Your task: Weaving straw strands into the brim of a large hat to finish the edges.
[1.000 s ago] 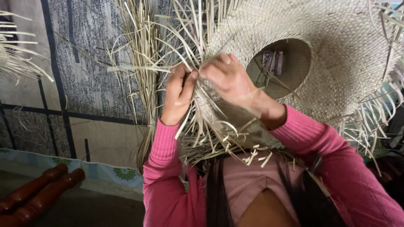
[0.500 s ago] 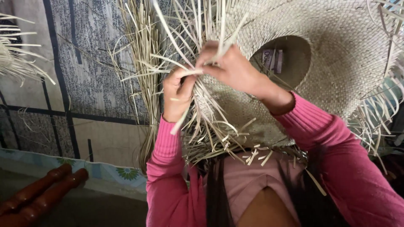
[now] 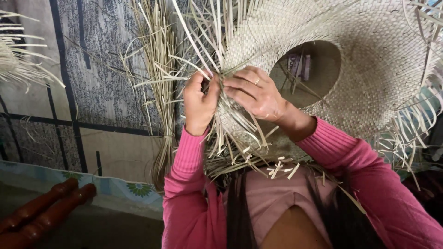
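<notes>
Hands at frame centre: left hand [image 3: 199, 105] and right hand [image 3: 255, 93] nearly touching, both pinching loose straw strips [image 3: 230, 127] at brim edge of woven hat [image 3: 369, 60]. Strips running up-down between them; hat beyond, toward upper right.

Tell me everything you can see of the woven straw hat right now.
The woven straw hat is pale, flat-plaited, with a wide brim and a round crown opening facing the camera. Its brim edge is unfinished: loose strips fan out around it. It is held up over the person's lap. The left hand and right hand both pinch strips at the edge nearest the person.
</notes>
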